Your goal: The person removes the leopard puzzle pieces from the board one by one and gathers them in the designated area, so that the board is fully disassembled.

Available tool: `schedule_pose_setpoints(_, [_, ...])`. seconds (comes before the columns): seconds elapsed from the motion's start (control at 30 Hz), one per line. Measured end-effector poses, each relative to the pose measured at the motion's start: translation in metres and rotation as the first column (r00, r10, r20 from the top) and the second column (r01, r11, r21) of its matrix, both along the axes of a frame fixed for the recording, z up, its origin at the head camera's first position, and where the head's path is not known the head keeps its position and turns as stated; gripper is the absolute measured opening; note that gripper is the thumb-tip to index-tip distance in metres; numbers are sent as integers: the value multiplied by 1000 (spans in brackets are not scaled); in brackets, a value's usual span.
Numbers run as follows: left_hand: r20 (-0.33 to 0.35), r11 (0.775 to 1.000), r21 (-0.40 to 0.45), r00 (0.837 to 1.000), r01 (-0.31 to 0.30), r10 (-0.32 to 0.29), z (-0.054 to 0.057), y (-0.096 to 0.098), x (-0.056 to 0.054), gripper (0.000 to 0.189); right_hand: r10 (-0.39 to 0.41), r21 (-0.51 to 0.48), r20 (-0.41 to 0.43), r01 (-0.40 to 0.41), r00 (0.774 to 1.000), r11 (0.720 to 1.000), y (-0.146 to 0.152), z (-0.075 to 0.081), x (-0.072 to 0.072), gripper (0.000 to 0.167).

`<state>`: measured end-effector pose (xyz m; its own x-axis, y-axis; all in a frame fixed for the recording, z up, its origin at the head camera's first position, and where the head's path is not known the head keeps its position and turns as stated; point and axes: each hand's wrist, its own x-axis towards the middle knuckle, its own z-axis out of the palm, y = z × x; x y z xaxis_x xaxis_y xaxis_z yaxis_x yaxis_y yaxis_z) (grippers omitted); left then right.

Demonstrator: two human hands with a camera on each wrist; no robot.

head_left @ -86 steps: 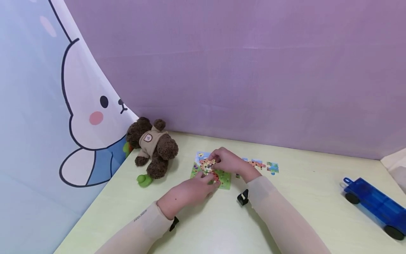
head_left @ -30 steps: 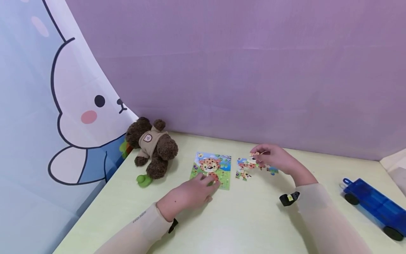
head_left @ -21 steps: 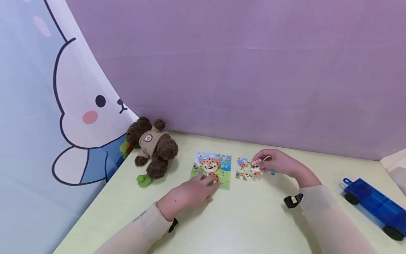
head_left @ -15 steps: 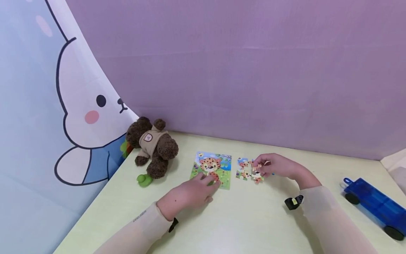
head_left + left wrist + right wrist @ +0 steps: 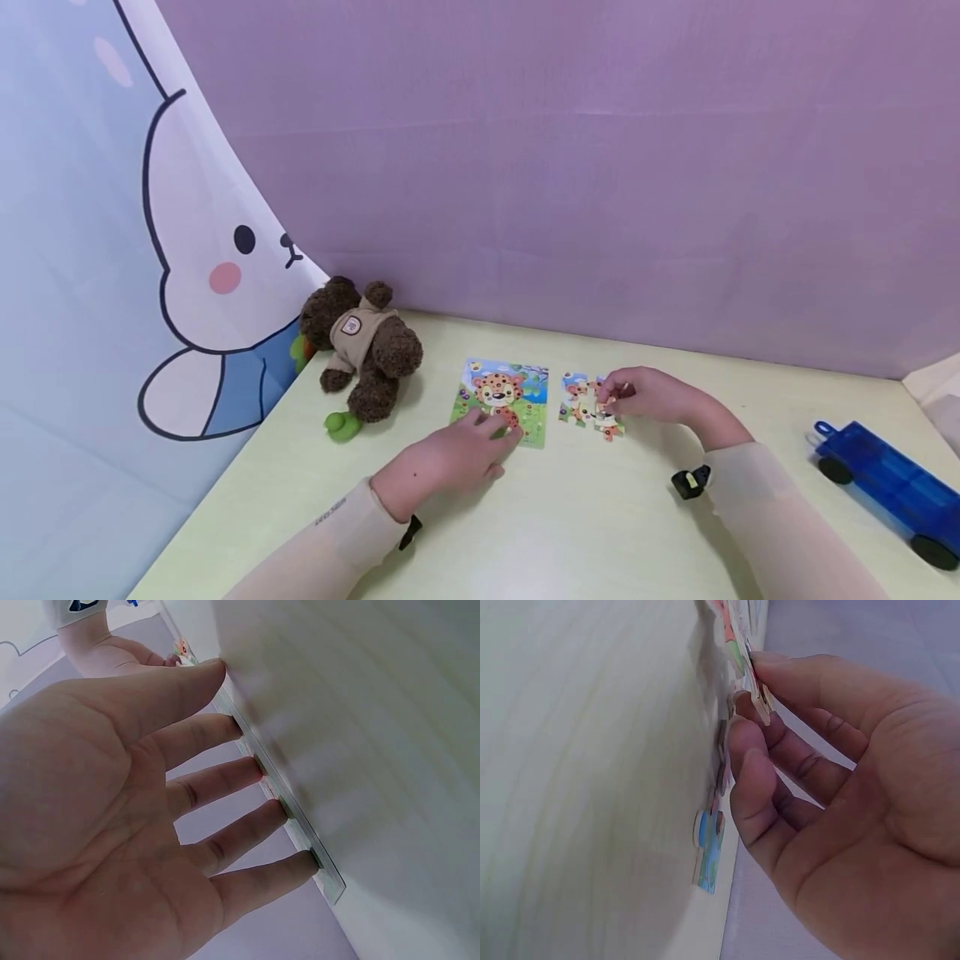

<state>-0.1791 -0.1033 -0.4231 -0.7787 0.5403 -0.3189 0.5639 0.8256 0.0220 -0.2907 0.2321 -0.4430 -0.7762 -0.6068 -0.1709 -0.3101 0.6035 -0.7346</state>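
My left hand [image 5: 453, 454] rests its fingertips on a flat leopard picture card [image 5: 534, 417]. In the left wrist view its fingers [image 5: 225, 784] are spread and nearly straight, the tips touching the card's edge area. To the right of the card lie several joined jigsaw pieces [image 5: 576, 410] with the same leopard print. My right hand [image 5: 658, 396] pinches a jigsaw puzzle piece [image 5: 762, 705] between thumb and forefinger, close over the right side of those pieces. A blue-green puzzle piece [image 5: 709, 855] shows beneath that hand in the right wrist view; in the head view the hand hides it.
A brown teddy bear [image 5: 367, 350] lies at the back left, with a small green rubber duck [image 5: 342, 426] in front of it. A blue toy wagon [image 5: 888, 483] with black wheels stands at the right edge. A purple cloth wall [image 5: 555, 183] borders the table's back.
My right hand has carried the puzzle piece from over the picture card rightward to the joined pieces, then lowered it toward them. My left hand has stayed on the card.
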Motion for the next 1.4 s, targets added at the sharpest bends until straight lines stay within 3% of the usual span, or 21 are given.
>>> schedule_pose_setpoints(0.97, [3,1000,8,1000,-1,1,2,-1,0,64,-49,39,-82,52,995,998,-3,-9,1,10])
schedule_pose_setpoints(1.2, [5,1000,10,1000,-2,2,1,-1,-1,64,-95,42,-85,99,992,994,-5,-9,3,14])
schedule_pose_setpoints(1.4, [8,1000,8,1000,1,-1,0,-1,-2,64,-145,-16,-60,145,988,989,-5,-12,2,16])
